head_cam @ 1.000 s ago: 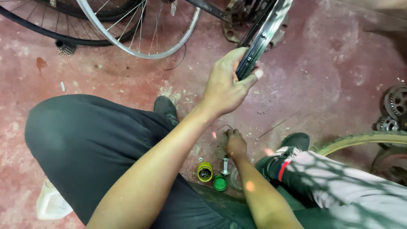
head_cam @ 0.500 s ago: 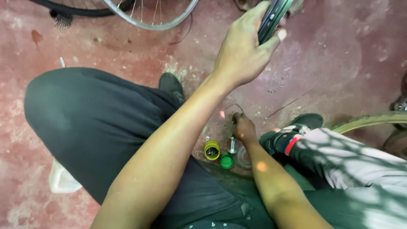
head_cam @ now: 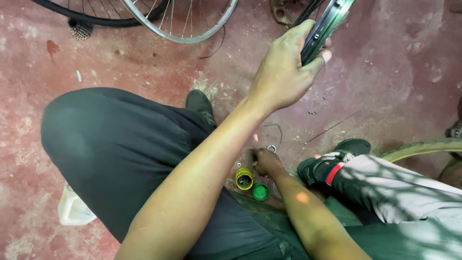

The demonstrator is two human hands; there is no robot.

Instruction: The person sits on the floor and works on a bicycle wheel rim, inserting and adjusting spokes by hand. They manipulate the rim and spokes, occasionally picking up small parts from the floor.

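My left hand (head_cam: pixel 281 72) reaches forward and grips a dark bicycle wheel rim (head_cam: pixel 332 19) that leans in from the upper right. My right hand (head_cam: pixel 266 162) is down on the red floor between my legs, fingers bunched at the ground. It rests beside a small yellow container (head_cam: pixel 244 178) of tiny parts and a green cap (head_cam: pixel 260 191). A small metal ring (head_cam: pixel 271 148) lies just beyond its fingertips. What the fingers pinch is hidden.
A silver spoked wheel (head_cam: pixel 192 36) and a black tyre (head_cam: pixel 72 12) lie at the top, with a sprocket cluster (head_cam: pixel 81 30) beside them. A loose spoke (head_cam: pixel 332 127) lies on the floor. A white plastic jug (head_cam: pixel 72 209) sits lower left, an olive tyre (head_cam: pixel 423 147) at right.
The view tipped down and came back up. My left hand keeps its grip on the rim. My right hand stays on the floor by the yellow container.
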